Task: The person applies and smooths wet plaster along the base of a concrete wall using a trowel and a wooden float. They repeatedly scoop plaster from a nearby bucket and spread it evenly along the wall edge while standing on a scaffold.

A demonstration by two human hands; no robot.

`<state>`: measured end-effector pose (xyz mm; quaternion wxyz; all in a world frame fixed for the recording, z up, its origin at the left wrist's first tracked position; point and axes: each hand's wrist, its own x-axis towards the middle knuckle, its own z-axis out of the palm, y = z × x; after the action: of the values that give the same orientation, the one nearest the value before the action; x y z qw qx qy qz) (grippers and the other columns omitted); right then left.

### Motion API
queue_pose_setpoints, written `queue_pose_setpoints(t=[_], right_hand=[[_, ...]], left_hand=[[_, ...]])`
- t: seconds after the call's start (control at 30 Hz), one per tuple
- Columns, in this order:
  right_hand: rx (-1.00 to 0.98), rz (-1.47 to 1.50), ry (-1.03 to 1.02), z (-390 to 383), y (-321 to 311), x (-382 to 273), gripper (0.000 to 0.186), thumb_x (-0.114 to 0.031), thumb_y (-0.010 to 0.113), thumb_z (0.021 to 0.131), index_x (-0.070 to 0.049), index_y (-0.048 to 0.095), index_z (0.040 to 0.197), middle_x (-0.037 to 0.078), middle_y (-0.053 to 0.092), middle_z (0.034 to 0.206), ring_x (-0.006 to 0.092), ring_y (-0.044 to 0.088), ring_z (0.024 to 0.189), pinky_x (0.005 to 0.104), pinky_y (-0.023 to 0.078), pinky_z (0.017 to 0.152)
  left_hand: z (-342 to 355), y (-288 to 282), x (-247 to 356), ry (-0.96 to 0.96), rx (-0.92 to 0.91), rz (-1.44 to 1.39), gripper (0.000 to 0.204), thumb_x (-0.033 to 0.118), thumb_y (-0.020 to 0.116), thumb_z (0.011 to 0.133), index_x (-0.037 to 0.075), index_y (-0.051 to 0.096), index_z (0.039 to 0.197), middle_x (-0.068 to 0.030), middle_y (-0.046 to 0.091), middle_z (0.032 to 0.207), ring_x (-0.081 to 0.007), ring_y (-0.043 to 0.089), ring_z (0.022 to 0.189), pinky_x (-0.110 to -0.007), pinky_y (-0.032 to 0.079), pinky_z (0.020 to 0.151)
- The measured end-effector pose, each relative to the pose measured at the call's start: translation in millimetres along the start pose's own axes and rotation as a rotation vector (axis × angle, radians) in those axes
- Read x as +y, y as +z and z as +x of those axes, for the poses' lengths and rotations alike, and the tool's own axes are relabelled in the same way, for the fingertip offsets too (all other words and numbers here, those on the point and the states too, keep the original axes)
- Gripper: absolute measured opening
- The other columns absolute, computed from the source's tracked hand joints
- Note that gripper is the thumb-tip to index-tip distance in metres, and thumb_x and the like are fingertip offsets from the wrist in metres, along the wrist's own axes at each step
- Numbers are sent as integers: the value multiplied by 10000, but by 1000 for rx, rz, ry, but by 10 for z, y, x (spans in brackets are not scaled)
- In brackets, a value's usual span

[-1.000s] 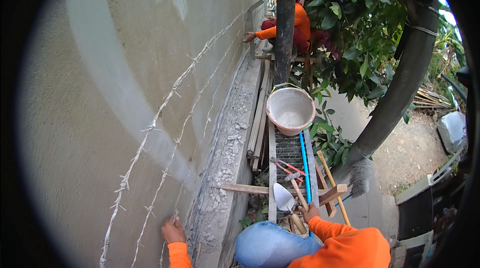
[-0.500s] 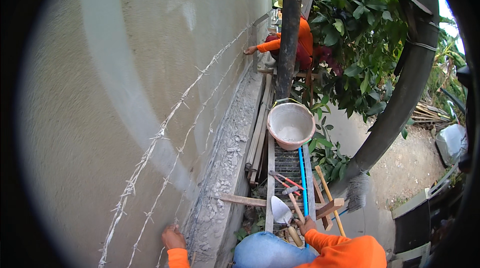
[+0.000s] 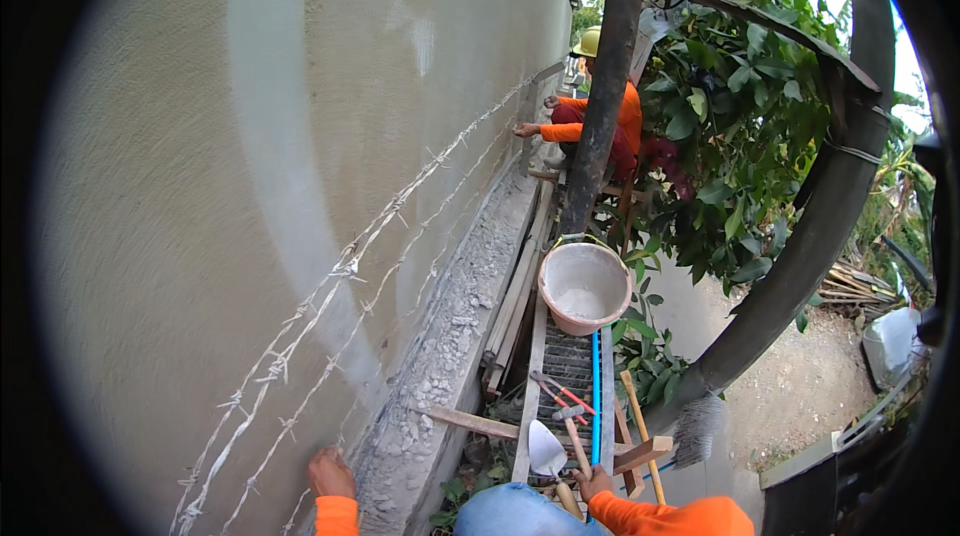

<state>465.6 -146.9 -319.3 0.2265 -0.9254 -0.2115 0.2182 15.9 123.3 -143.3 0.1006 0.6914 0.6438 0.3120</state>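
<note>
Two bare hands at work beside a wall strung with barbed wire

A view looking down along a narrow gap between a plastered grey wall (image 3: 150,186), which fills the left of the frame, and greenery at the upper right. Strands of barbed wire (image 3: 348,262), coated pale, run along the wall from the lower left of the frame to the upper centre.

At the bottom, left of centre, the person's left hand (image 3: 332,474) is against the wall at the lowest strand. Its fingers are curled in and their tips are hidden, so I cannot tell whether they grip the wire. A ledge of broken concrete (image 3: 440,356) runs just right of this hand.

At the bottom, right of centre, the right hand (image 3: 594,483) has its fingers closed around the lower end of the wooden handle of a hammer (image 3: 577,446), whose head points up the frame. Just left of the hammer lies a trowel (image 3: 546,451) with a pale blade; above is a red-handled cutting tool (image 3: 570,395). These are over a slatted metal walkway (image 3: 570,356), with a blue pipe (image 3: 596,386) along its right side. A bucket (image 3: 572,319), pale inside, stands farther up, right of centre.

At the upper centre, partly behind a dark post (image 3: 600,86), a co-worker (image 3: 628,121) in orange sleeves and a yellow helmet (image 3: 588,42) reaches toward the wall.
</note>
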Motion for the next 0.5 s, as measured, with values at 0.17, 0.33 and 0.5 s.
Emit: queue_pose_setpoints(t=[0.17, 0.33, 0.5], right_hand=[[-12, -35, 15, 17, 45, 34, 629, -586, 697, 817, -20, 617, 1080, 271, 692, 947, 461, 665, 948, 496, 520, 823], [65, 81, -76, -79, -106, -101, 612, -576, 698, 820, -18, 629, 1062, 272, 687, 894, 456, 670, 906, 500, 521, 786], [166, -77, -45, 268, -419, -441, 521, -569, 653, 870, -80, 595, 1040, 225, 693, 915, 442, 666, 935, 525, 510, 798]], left_hand=[[-28, 97, -66, 41, -11, 15, 140, 2, 638, 811, -37, 728, 911, -235, 685, 916, -413, 661, 864, -454, 524, 799], [-43, 42, 1, 7, -22, 100, 240, -16, 624, 782, -62, 716, 999, -240, 689, 951, -412, 647, 918, -465, 515, 833], [16, -56, 71, 28, 1, 70, 205, -31, 600, 842, -67, 709, 1011, -238, 685, 979, -413, 647, 910, -461, 510, 822]])
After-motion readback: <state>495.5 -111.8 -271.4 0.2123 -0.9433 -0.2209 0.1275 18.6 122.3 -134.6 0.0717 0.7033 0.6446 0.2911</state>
